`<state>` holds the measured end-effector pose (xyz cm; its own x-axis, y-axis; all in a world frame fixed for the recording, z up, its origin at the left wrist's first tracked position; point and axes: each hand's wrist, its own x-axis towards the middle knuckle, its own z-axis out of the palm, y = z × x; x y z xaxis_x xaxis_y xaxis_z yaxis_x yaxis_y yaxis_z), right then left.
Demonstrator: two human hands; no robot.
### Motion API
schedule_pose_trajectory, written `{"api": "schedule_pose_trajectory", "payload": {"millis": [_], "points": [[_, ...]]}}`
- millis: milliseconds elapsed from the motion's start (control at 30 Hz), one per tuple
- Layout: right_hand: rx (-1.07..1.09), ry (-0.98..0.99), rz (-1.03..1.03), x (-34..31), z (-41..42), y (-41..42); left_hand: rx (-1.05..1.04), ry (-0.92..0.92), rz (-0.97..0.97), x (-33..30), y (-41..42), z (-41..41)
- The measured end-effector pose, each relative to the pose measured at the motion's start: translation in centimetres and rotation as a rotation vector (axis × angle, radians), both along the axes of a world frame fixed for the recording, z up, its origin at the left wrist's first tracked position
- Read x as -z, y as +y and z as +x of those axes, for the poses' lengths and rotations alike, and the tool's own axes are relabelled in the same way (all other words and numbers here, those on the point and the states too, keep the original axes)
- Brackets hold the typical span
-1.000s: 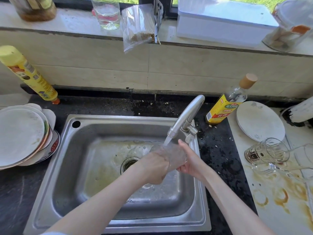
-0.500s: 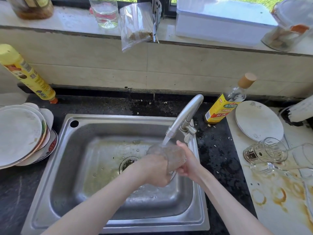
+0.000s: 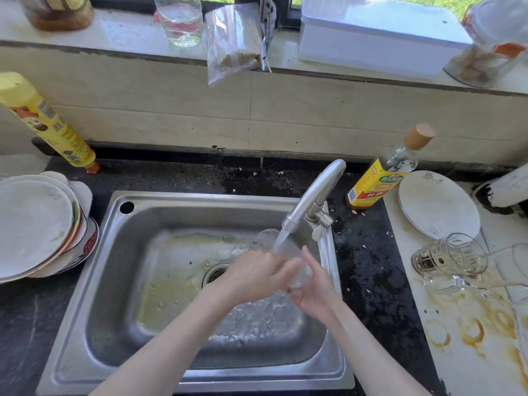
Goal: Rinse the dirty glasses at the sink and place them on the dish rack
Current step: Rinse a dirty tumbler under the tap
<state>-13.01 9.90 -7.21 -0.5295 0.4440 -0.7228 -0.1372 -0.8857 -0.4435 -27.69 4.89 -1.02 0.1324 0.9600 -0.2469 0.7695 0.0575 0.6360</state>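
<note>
1. A stack of plates [image 3: 34,224] sits left of the basin.
2. A yellow spray can [image 3: 48,124] leans against the tiled wall.
3. A yellow-labelled bottle [image 3: 383,178] stands beside a white plate [image 3: 437,204].
4. A plastic bag [image 3: 231,41] hangs over the sill.

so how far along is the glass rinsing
Early on, it seems. Done: nothing visibly, as no dish rack or rinsed glass shows in this view. In hand: the left hand and right hand hold one clear glass under the running faucet over the sink. Left: at least two glasses lie tipped on the stained counter to the right.
</note>
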Motion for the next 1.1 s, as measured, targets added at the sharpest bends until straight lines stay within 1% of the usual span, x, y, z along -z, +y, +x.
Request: {"api": "schedule_pose_trajectory", "payload": {"millis": [33,100,133,167,200,233,267,300,367,400,433,500,533,567,600,633,700,733,767,833,867,933,1000,1033,1100], "points": [[0.028,-0.024,-0.036,0.4,0.0,0.1,0.117,0.051,-0.014,-0.1,-0.1,-0.1],[0.035,-0.055,-0.089,0.9,0.2,0.4,0.381,0.267,0.038,-0.5,-0.2,-0.3],[-0.008,-0.064,-0.094,0.7,0.3,0.5,0.475,0.384,0.077,-0.4,-0.1,-0.4],[-0.059,-0.061,-0.102,0.6,0.3,0.6,0.530,0.461,0.104,-0.3,0.0,-0.3],[-0.101,-0.057,-0.114,0.6,0.5,0.9,0.558,0.500,0.116,-0.3,0.2,0.0],[-0.128,-0.042,-0.127,0.2,0.6,1.0,0.559,0.500,0.111,-0.1,0.3,0.1],[-0.136,-0.028,-0.133,0.3,0.8,1.1,0.552,0.480,0.082,-0.1,0.4,0.1],[-0.127,-0.018,-0.135,-0.1,0.9,1.2,0.508,0.415,0.040,-0.1,0.3,-0.1],[-0.042,0.016,-0.095,-0.7,0.9,1.0,0.314,0.174,-0.019,0.3,0.2,-0.7],[0.000,0.054,-0.057,-0.9,0.9,1.0,0.201,0.050,-0.009,0.2,0.0,-0.8],[0.034,0.099,-0.036,-1.2,0.9,0.8,0.105,-0.024,0.022,-0.1,0.0,-0.7],[0.084,0.163,0.005,-1.4,0.7,0.4,-0.068,-0.115,0.084,-0.3,0.2,-0.1],[0.094,0.164,0.020,-1.3,0.6,0.4,-0.150,-0.171,0.086,-0.5,0.3,0.1],[0.087,0.149,0.032,-1.1,0.5,0.5,-0.181,-0.218,0.053,-0.8,0.4,0.3],[0.068,0.131,0.047,-0.6,0.5,0.7,-0.148,-0.220,0.011,-0.6,0.4,0.2],[0.039,0.114,0.057,-0.8,0.4,0.8,-0.038,-0.132,-0.037,-0.3,0.5,0.1],[-0.027,0.043,0.094,-0.9,0.3,1.0,0.239,0.172,-0.130,0.1,0.3,-0.3],[-0.067,-0.004,0.120,-0.7,0.2,1.2,0.334,0.314,-0.158,0.2,0.2,-0.3],[-0.111,-0.049,0.138,-0.9,0.0,1.3,0.390,0.417,-0.167,0.3,0.0,-0.3],[-0.200,-0.120,0.156,-0.6,-0.3,1.6,0.454,0.524,-0.123,0.4,-0.3,0.1],[-0.244,-0.144,0.158,-0.4,-0.3,1.8,0.468,0.522,-0.078,0.4,-0.4,0.0],[-0.315,-0.178,0.163,-0.9,-0.3,1.9,0.470,0.408,0.001,1.1,-0.6,-0.4],[-0.303,-0.162,0.115,-0.8,-0.1,1.9,0.380,0.207,-0.014,1.4,-0.9,-0.8],[-0.262,-0.139,0.092,-1.0,-0.1,1.8,0.287,0.063,-0.051,1.6,-1.1,-0.8],[-0.181,-0.058,0.076,-1.1,0.0,1.5,0.019,-0.301,-0.158,1.8,-1.4,-0.8]]}}
